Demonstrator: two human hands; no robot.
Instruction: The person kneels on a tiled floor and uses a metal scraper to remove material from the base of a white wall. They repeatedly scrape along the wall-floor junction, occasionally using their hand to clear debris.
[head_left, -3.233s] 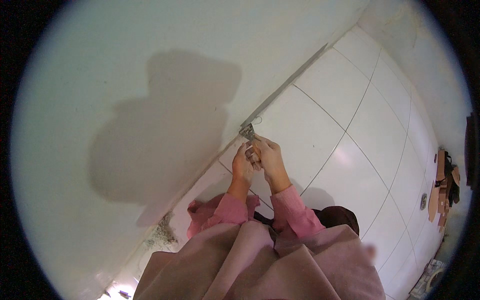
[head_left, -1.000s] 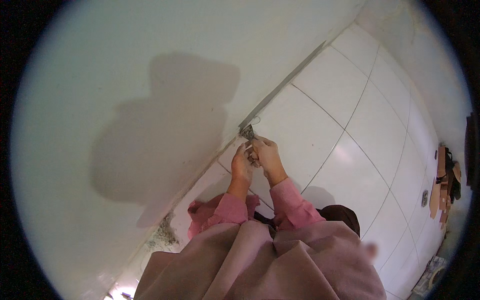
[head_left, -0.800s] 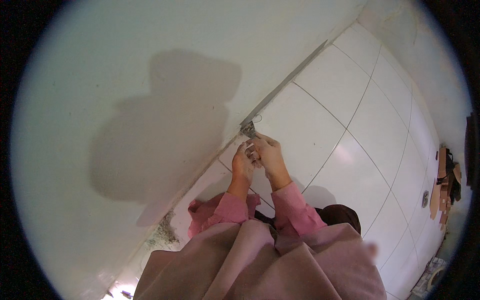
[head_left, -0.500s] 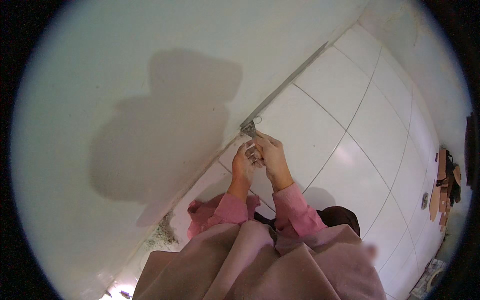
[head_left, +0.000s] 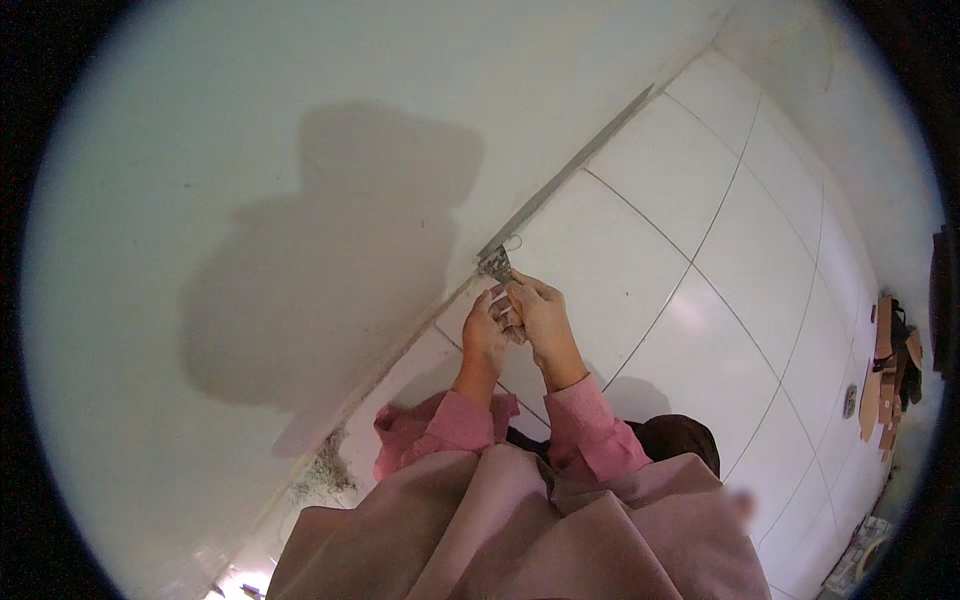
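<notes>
A: What are the hands doing near the middle of the frame?

B: The left hand [head_left: 484, 335] and right hand [head_left: 540, 318] are closing together around the handle of a small scraper [head_left: 497, 266].

A: Where is its blade sitting?

B: It is pressing where the white wall [head_left: 300, 120] is meeting the tiled floor [head_left: 700, 230], just above the hands.

A: Anything else?

B: Some debris [head_left: 322, 470] is lying along that seam, lower left.

White floor tiles [head_left: 640, 270] meet a pale wall [head_left: 250, 150]; clutter [head_left: 885, 375] far right.
</notes>
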